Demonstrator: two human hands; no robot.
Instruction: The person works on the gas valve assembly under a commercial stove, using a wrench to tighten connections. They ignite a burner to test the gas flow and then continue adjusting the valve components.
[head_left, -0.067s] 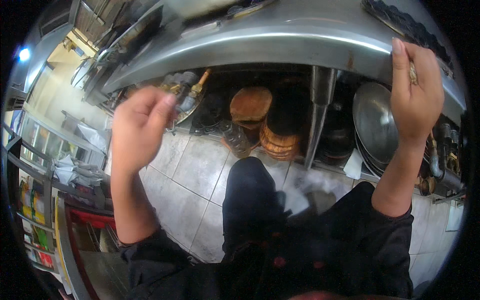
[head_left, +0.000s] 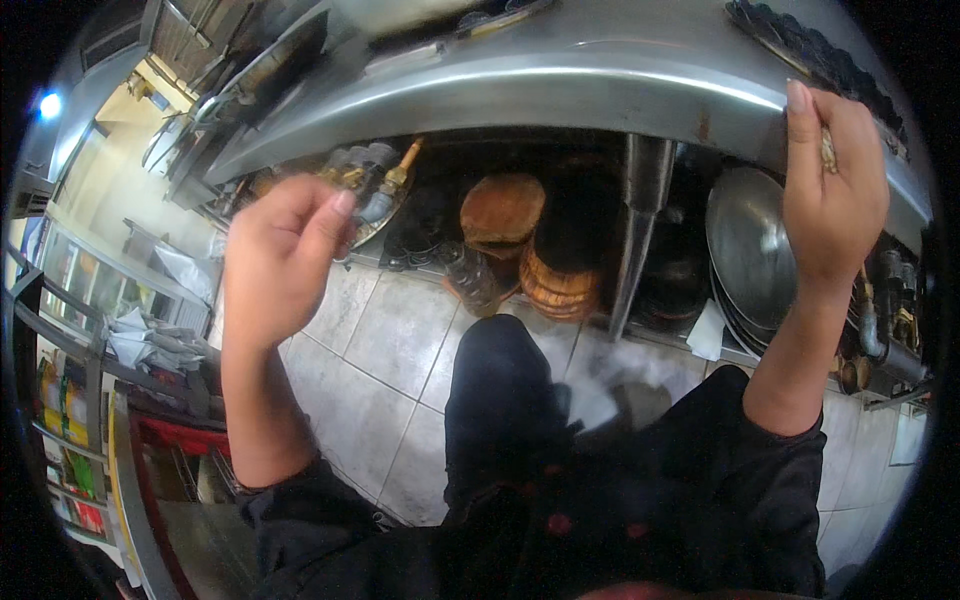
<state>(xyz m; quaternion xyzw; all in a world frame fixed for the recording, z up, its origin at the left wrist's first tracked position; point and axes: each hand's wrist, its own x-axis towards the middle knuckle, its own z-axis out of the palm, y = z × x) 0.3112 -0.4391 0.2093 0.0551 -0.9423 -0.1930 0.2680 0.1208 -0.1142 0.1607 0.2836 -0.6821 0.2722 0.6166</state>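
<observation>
My left hand [head_left: 283, 250] is raised at the left, in front of brass valves and pipes [head_left: 387, 188], its fingers curled and thumb pressed toward them; what it holds, if anything, is hidden. At the upper right, my right hand [head_left: 830, 195] is closed around a small pale, crumpled thing [head_left: 828, 150], its thumb by the front edge of the steel counter [head_left: 520, 90]. Below the counter are stacked wooden boards [head_left: 500, 207], a glass bottle [head_left: 470, 275] and a large steel pan [head_left: 745, 255] stacked with others.
A steel leg [head_left: 640, 200] stands under the counter. My knees are over the tiled floor [head_left: 385, 330]. Racks with packages [head_left: 65, 400] and folded cloths [head_left: 145, 345] line the left, beside a red-edged drawer or bin [head_left: 180, 430]. A dark scalloped rack [head_left: 820, 70] lies on the counter top.
Both hands have shifted very slightly, the left a little rightward and the right a little downward. Their grips look the same.
</observation>
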